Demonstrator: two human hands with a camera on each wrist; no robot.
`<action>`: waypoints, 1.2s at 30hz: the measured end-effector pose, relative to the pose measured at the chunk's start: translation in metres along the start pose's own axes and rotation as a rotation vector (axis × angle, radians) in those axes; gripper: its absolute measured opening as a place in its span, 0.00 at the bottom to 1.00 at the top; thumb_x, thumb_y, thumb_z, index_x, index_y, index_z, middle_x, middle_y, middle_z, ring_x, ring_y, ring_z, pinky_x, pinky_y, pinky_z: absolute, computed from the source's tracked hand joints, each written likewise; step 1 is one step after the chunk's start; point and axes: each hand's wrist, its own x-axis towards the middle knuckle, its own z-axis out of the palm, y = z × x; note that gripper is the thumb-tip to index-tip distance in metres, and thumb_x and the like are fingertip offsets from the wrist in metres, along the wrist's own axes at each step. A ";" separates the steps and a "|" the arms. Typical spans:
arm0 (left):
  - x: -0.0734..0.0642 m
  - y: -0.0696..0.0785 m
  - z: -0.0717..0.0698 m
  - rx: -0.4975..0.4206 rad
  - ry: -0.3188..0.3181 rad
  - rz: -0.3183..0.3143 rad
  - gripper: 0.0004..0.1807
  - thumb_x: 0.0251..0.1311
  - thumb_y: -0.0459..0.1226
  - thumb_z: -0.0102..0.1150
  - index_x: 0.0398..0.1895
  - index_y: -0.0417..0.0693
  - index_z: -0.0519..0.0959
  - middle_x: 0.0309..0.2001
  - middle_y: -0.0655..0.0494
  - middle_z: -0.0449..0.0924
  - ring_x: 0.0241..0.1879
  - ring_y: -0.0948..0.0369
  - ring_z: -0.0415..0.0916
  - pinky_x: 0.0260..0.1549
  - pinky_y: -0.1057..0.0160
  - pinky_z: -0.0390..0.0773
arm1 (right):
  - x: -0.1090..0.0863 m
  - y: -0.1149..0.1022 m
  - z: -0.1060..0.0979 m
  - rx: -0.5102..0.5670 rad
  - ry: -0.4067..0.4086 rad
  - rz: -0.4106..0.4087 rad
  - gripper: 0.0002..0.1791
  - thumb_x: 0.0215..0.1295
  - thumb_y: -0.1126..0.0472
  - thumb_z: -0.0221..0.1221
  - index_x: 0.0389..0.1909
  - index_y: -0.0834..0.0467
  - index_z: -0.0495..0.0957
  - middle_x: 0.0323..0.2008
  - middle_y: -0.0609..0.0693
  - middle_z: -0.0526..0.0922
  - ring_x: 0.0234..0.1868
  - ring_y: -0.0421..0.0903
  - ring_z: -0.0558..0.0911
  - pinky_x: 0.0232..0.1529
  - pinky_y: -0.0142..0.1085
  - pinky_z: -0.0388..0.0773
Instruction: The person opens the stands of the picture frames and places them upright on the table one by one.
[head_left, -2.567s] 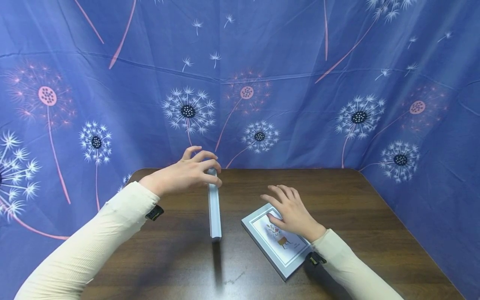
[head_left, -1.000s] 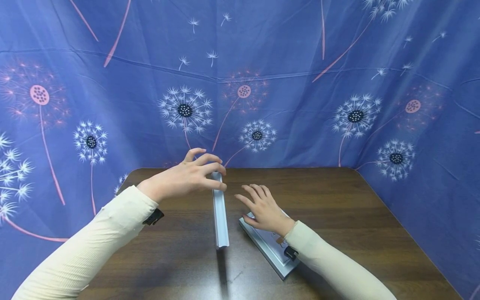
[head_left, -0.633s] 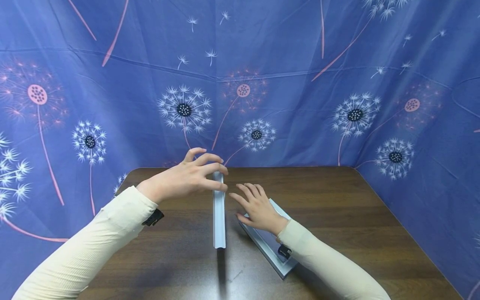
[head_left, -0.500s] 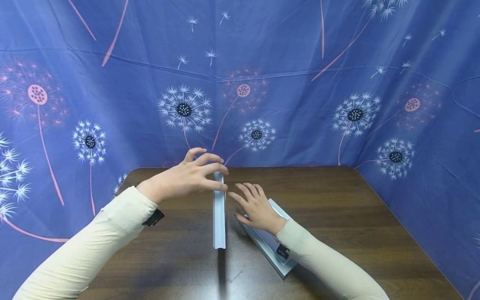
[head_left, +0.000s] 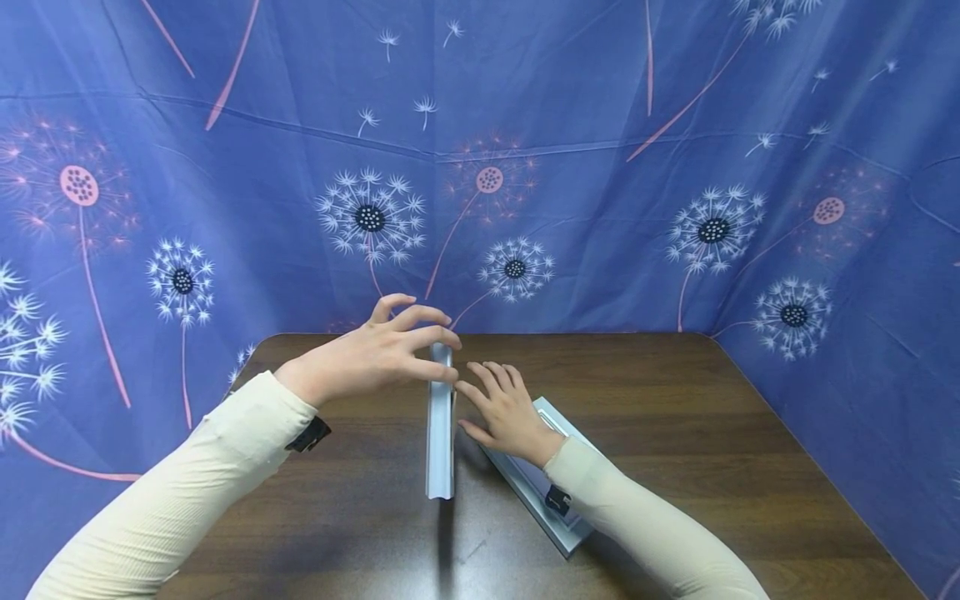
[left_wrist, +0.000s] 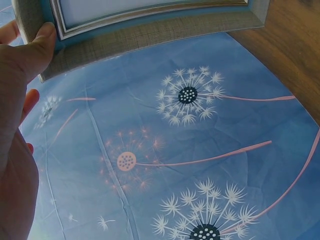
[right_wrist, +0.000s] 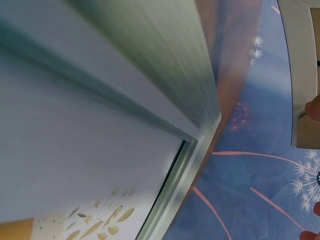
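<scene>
My left hand (head_left: pixel 375 350) grips a picture frame (head_left: pixel 440 433) by its far end, holding it edge-on above the table. In the left wrist view, the thumb presses the front of this frame (left_wrist: pixel 150 45) near a corner. The right wrist view shows its brown backing (right_wrist: pixel 307 132) and a fingertip on it. My right hand (head_left: pixel 510 417) hovers just right of the held frame, fingers spread and loosely bent, with nothing gripped. Beneath the right hand and forearm lies a second pale frame (head_left: pixel 517 492), face up, partly covered. Its print (right_wrist: pixel 110 215) shows leaves.
The brown wooden table (head_left: pixel 675 408) carries the lying frame. A blue curtain (head_left: pixel 600 192) with dandelion patterns hangs behind the table and along its sides. Dark wrist cameras (head_left: pixel 307 435) sit at both cuffs.
My right hand has moved left from over the lying frame to beside the held one. My left hand and its picture frame have shifted slightly right. The lying frame stays about where it was.
</scene>
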 end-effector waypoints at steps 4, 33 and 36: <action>0.000 0.000 0.000 0.020 0.012 0.006 0.28 0.44 0.34 0.78 0.48 0.68 0.80 0.57 0.56 0.73 0.63 0.50 0.66 0.57 0.39 0.60 | 0.000 0.000 0.001 0.005 0.007 0.001 0.32 0.55 0.41 0.66 0.58 0.52 0.72 0.61 0.60 0.70 0.58 0.61 0.71 0.56 0.56 0.68; -0.007 -0.001 0.004 0.027 -0.003 -0.014 0.28 0.47 0.32 0.74 0.49 0.69 0.79 0.57 0.57 0.73 0.63 0.50 0.66 0.58 0.39 0.59 | -0.004 0.001 -0.001 -0.054 0.025 -0.030 0.32 0.51 0.42 0.63 0.54 0.55 0.72 0.57 0.60 0.72 0.57 0.59 0.72 0.53 0.57 0.70; -0.006 -0.001 0.004 0.031 -0.002 -0.013 0.27 0.47 0.32 0.74 0.49 0.69 0.79 0.57 0.57 0.73 0.63 0.51 0.66 0.58 0.39 0.59 | -0.004 0.001 -0.002 -0.036 0.023 -0.026 0.31 0.51 0.43 0.63 0.53 0.55 0.72 0.57 0.60 0.72 0.58 0.59 0.71 0.54 0.57 0.70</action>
